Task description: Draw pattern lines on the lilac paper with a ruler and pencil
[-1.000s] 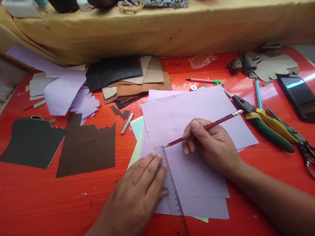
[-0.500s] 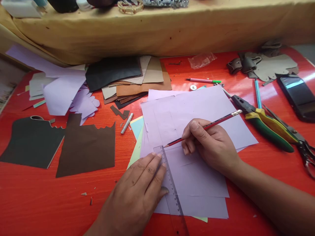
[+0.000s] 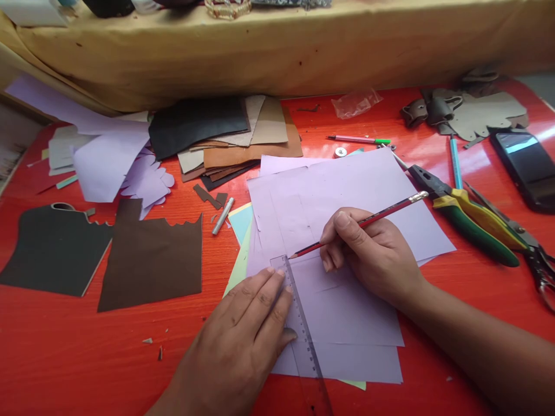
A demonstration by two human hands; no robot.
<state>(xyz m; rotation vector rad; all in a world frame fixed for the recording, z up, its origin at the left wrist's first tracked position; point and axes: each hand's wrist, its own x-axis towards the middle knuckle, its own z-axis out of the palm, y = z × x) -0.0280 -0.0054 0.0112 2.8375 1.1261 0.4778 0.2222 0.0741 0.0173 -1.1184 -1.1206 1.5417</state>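
The right hand (image 3: 368, 254) is closed on the pencil (image 3: 390, 210), pinching the shaft between thumb and fingers well back from the tip; the rubber end projects beyond the hand, up and to the right. The left hand (image 3: 247, 335) grips nothing between its fingers: it lies flat, fingers extended, over the upper part of the ruler (image 3: 306, 349), thumb tip on the ruler lower down.

The ruler lies on the top paper (image 3: 355, 312), its far end just beside the pencil tip and its near end running past the sheets over the table (image 3: 130, 370) and out of view. Whether the tip bears on the paper cannot be told.

Assessment: the pencil is judged light and rigid, with a fragile point; the present hold is adequate, though one nearer the tip should give closer control. The ruler appears to be thin clear plastic, light, slightly flexible and liable to slide; pressure spread along its length, fingers clear of the marking edge, suits it. The paper is judged light, limp and easily creased, best held flat.
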